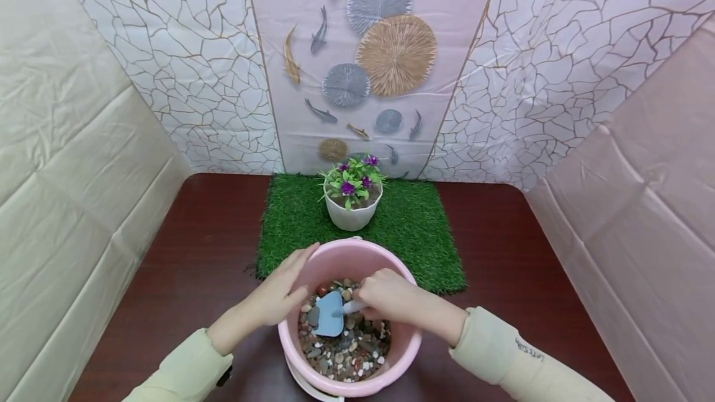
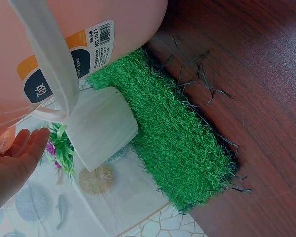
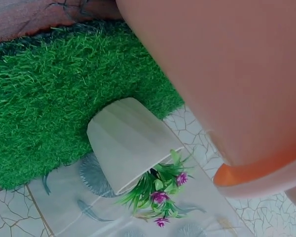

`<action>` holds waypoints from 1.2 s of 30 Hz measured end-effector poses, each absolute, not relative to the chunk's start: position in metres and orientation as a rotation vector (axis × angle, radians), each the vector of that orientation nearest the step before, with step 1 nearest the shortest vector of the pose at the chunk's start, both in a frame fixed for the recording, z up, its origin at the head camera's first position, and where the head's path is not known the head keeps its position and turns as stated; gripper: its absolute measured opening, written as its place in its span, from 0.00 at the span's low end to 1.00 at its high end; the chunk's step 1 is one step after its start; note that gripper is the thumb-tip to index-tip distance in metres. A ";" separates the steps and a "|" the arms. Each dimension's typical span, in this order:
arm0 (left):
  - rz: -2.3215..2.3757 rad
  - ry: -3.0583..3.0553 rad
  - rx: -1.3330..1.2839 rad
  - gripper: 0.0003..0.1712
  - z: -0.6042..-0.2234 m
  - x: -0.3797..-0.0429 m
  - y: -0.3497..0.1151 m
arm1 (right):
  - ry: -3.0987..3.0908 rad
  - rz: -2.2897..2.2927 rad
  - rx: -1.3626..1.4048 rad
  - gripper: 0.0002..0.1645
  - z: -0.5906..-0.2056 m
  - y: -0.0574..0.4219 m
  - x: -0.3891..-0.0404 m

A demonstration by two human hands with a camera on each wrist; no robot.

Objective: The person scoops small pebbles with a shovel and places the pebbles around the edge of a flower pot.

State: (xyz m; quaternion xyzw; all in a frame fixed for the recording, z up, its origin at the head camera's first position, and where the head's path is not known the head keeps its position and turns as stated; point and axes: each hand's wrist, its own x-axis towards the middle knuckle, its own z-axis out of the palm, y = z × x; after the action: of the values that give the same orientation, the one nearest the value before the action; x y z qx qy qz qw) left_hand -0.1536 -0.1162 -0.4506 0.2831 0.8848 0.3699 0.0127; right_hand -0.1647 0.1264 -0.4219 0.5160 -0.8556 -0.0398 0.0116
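A pink bucket [image 1: 406, 365] stands on the table, with mixed pebbles [image 1: 337, 358] covering its bottom. My right hand [image 1: 391, 295] reaches inside and grips the pale handle of a small blue shovel [image 1: 329, 315]. The shovel's blade lies over the pebbles, pointing left. At the bucket's left rim, my left hand [image 1: 282, 290] rests with fingers fairly straight and the thumb over the inner side. The left wrist view shows those fingers [image 2: 32, 148] at the rim, near the bucket's white bail handle [image 2: 49, 54]. The right hand is mostly hidden behind the bucket wall in the right wrist view.
Behind the bucket, a white pot [image 1: 350, 217] with purple flowers [image 1: 347, 188] stands on a green grass mat [image 1: 419, 228]. Dark red table [image 1: 503, 247] surface extends on both sides. Cloth-covered walls [image 1: 631, 203] enclose the left, right and back.
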 end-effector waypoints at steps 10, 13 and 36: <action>1.163 2.767 0.892 0.41 -0.452 -0.154 -0.117 | -2.684 -0.128 1.617 0.08 -0.419 0.121 -0.167; 1.160 2.767 0.900 0.41 -0.452 -0.154 -0.116 | -2.691 -0.141 1.623 0.08 -0.417 0.120 -0.166; 1.171 2.760 0.901 0.40 -0.452 -0.154 -0.117 | -2.521 -0.438 1.569 0.06 -0.412 0.112 -0.167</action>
State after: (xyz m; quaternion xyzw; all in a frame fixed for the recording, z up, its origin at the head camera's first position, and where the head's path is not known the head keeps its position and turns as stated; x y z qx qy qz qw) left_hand -0.1539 -0.1167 -0.4520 0.2878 0.8816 0.3741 0.0056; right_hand -0.1670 0.1123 -0.4118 0.5213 -0.8380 -0.1455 0.0700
